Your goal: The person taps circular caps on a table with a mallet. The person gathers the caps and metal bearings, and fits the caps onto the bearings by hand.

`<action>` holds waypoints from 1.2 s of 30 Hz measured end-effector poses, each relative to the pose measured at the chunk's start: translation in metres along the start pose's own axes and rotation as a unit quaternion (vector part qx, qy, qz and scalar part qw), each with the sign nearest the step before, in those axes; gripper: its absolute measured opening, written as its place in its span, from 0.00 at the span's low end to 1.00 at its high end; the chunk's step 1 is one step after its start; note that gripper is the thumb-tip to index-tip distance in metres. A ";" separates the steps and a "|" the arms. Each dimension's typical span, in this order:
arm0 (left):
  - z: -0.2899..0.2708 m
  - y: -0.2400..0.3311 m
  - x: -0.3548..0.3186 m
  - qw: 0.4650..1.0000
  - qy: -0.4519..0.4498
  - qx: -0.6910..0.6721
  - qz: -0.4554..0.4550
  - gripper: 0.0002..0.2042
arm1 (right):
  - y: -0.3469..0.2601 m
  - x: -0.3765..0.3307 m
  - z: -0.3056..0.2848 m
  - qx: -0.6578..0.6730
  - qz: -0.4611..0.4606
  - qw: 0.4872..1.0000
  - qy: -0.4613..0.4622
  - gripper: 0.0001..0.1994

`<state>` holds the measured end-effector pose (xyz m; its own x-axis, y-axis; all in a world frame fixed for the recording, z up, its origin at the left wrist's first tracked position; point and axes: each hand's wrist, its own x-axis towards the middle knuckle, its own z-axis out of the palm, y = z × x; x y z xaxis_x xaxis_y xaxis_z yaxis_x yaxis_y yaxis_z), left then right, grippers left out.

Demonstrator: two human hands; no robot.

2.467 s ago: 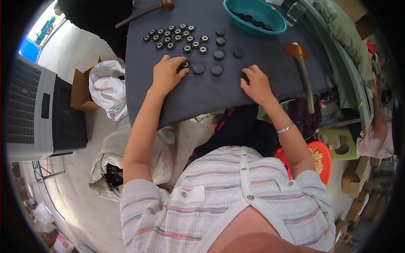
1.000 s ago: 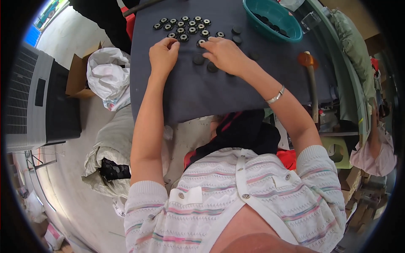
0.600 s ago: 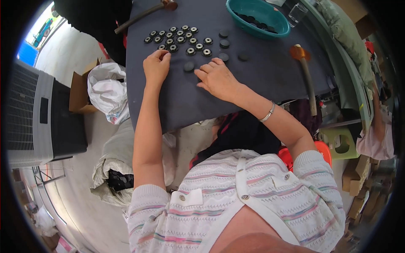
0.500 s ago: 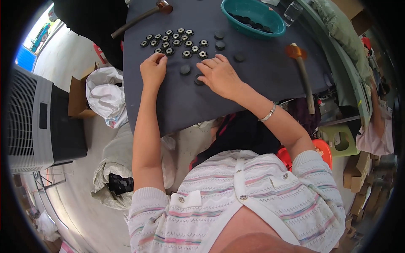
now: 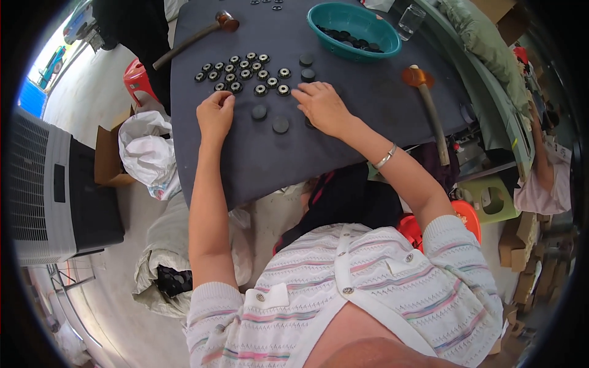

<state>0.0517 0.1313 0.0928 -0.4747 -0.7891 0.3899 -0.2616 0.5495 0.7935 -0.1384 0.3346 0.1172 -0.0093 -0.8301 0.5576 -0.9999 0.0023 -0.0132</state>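
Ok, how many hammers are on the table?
2. One hammer lies at the table's far left, beyond the rings; the other lies right of the right hand. None seem hidden.

Bright, even daylight, strongest toward ten o'clock; soft shadows under the forearms; fisheye bending and black vignette at the rim; centre sharp, edges slightly smeared.

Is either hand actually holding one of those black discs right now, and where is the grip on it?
Cannot be told. The left hand is curled shut beside the ringed discs; the right hand lies flat by the plain discs.
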 end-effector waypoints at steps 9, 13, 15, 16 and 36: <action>0.001 0.003 0.001 1.000 0.001 -0.010 -0.009 0.09 | 0.032 0.007 -0.004 0.006 0.002 1.000 -0.010 0.12; -0.001 0.005 0.001 0.998 0.012 0.039 0.042 0.09 | 0.042 0.028 0.002 -0.036 0.056 0.989 -0.134 0.16; -0.003 0.005 0.001 0.999 0.006 0.022 0.028 0.10 | 0.042 0.030 0.004 -0.066 0.039 0.986 -0.147 0.18; -0.004 0.005 0.000 1.000 -0.005 0.012 0.002 0.10 | 0.045 0.032 0.002 -0.043 0.034 0.995 -0.086 0.17; 0.006 -0.016 0.005 0.999 -0.040 -0.029 0.007 0.07 | 0.216 0.103 -0.027 0.065 0.441 0.790 -0.421 0.35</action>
<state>0.0486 0.1201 0.0796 -0.5435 -0.7563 0.3642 -0.2070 0.5412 0.8150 -0.3552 0.2647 0.1937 -0.6373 -0.6146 -0.4649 -0.5988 0.7747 -0.2033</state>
